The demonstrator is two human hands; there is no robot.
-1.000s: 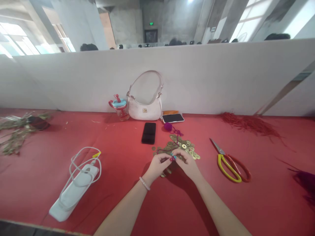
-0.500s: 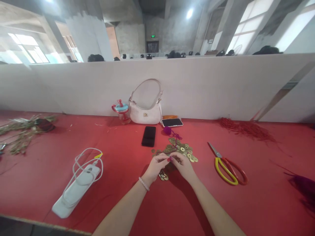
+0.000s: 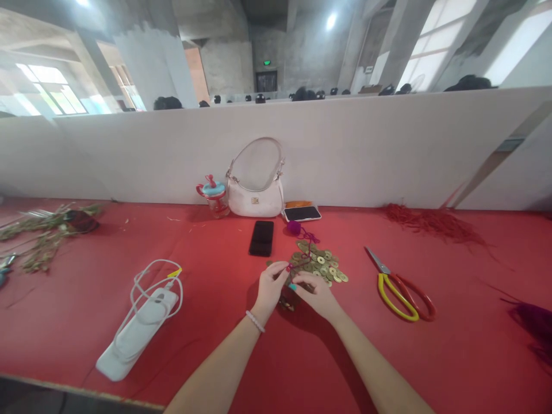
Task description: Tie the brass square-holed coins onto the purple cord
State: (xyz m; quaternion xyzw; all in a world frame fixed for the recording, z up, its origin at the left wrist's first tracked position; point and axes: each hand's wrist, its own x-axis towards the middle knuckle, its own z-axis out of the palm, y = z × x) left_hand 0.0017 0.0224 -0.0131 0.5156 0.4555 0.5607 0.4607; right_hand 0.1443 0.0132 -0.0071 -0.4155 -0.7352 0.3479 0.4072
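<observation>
My left hand [image 3: 271, 289], with a beaded bracelet at its wrist, pinches purple yarn between thumb and fingertips. The yarn [image 3: 309, 248] runs back from there to a small purple ball [image 3: 294, 228]. My right hand [image 3: 318, 294] is just beside it, with bent fingers and thumb drawn close together; what they hold is too small to make out. A teal spot shows at its thumb tip. Behind the hands lies a loose pile of brass-coloured coins with holes [image 3: 330, 265]. A few more coins [image 3: 286, 305] lie below the fingers, partly in shadow.
Scissors [image 3: 399, 290] with yellow and red handles lie to the right. A black phone [image 3: 261, 238], second phone [image 3: 302, 213], white handbag [image 3: 255, 200] and lidded cup [image 3: 217, 201] are behind. A white power strip [image 3: 140, 333] lies left; red shreds [image 3: 431, 223] lie back right.
My hands, fingertips together before, have moved slightly apart. The left fingertips shifted left and up, stretching the yarn; the right thumb turned, and a teal spot now shows.
</observation>
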